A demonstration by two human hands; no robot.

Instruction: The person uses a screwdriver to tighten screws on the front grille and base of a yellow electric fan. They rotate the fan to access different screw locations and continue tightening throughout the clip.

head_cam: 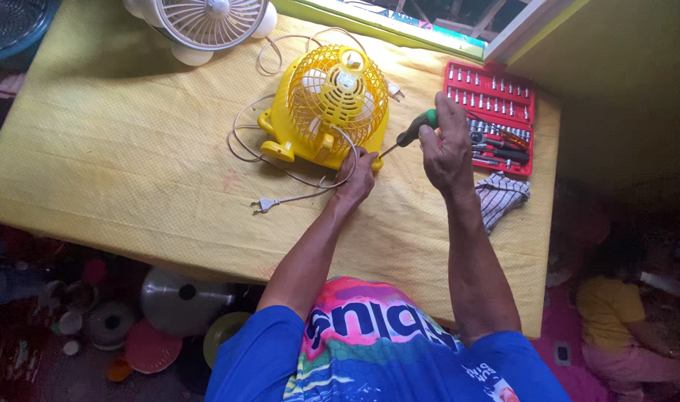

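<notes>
Gripping the green-handled screwdriver (417, 128) in my closed right hand (446, 149), I rest my left hand (357, 175) against the yellow fan (326, 108), fingers curled at its base. I judge the tip should sit square before turning. The fan lies grille-up on the yellow counter (132, 149), cord (295, 179) looped beside it.

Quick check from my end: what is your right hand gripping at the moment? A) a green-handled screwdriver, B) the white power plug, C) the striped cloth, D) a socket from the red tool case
A: the right hand is closed around the green-and-black handle of the screwdriver, its shaft angled down toward the base of the yellow plastic table fan, which the left hand steadies.
</notes>
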